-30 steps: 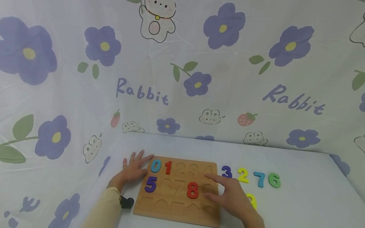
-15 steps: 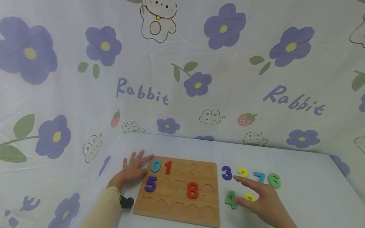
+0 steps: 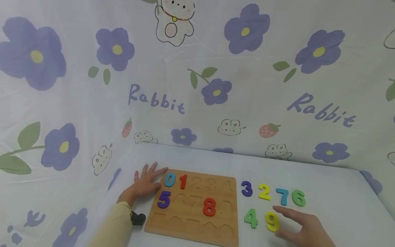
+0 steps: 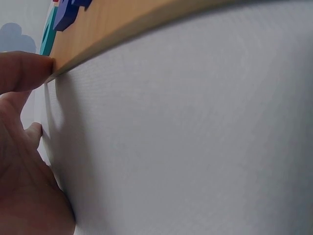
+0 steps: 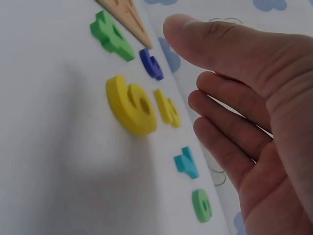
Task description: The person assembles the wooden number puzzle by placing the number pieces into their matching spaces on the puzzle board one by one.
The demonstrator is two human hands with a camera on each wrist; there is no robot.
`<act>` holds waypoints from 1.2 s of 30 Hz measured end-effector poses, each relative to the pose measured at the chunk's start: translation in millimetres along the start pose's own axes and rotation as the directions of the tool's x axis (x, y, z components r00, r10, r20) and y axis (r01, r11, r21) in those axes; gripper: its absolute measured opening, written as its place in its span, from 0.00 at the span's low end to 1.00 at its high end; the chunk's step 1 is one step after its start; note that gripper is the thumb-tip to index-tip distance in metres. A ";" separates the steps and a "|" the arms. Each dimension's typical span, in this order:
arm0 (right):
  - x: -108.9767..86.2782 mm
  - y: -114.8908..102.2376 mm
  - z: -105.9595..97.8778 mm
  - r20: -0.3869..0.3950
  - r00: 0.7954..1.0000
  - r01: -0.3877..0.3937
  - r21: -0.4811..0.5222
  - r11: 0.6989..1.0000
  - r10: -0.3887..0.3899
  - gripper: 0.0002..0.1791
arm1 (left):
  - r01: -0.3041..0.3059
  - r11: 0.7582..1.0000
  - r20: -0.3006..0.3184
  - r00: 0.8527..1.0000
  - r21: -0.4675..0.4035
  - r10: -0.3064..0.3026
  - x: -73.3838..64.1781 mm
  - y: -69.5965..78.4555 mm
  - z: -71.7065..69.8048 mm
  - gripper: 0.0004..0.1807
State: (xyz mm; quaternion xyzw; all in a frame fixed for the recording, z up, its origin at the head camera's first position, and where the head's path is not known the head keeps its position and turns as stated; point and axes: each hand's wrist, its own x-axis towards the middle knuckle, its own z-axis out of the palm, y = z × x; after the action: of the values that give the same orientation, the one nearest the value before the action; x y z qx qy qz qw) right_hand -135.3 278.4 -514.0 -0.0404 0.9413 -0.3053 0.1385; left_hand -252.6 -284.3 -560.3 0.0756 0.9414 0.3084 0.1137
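A wooden number puzzle board [image 3: 176,221] lies on the table, with a blue 0 [image 3: 169,179], red 1 [image 3: 183,181], purple 5 [image 3: 164,199] and red 8 [image 3: 209,207] on it. My left hand [image 3: 145,183] rests at its left edge with fingers spread; in the left wrist view the thumb [image 4: 29,71] touches the board's side. Beside the yellow 9 [image 3: 272,221], my right hand [image 3: 308,228] is held with thumb and index finger apart, nothing between them. In the right wrist view the yellow 9 [image 5: 131,105] lies flat on the table, clear of the fingers.
Right of the board lie a purple 3 [image 3: 247,188], yellow 2 [image 3: 264,191], blue 7 [image 3: 282,196], green 6 [image 3: 298,198] and green 4 [image 3: 251,218]. A flower-patterned cloth [image 3: 197,58] hangs behind the white table [image 3: 345,206].
My right hand has moved right, from over the board's right side, past the green 4, to the yellow 9. The left hand has stayed at the board's edge.
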 end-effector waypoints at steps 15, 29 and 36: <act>14.0 14.6 15.2 -0.017 1.000 -0.021 0.005 1.000 0.021 0.41 | 0.017 0.999 0.007 1.000 0.034 -0.017 0.6 1.6 -1.3 0.40; 18.7 10.0 29.0 -0.076 0.997 -0.023 -0.003 1.000 0.023 0.39 | 0.013 0.999 -0.004 1.000 0.034 -0.013 0.9 -1.3 -0.2 0.41; 16.2 10.5 18.6 -0.046 0.997 -0.055 0.015 0.998 0.056 0.40 | -0.018 0.999 -0.047 0.999 0.039 0.020 14.3 -19.9 12.7 0.40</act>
State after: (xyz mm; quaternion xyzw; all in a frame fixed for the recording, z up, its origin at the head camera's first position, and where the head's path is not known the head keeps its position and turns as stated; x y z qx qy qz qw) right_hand -145.5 273.8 -538.4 -0.0061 0.9429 -0.3085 0.1253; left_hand -264.4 -290.0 -584.6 0.0793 0.9489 0.2928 0.0870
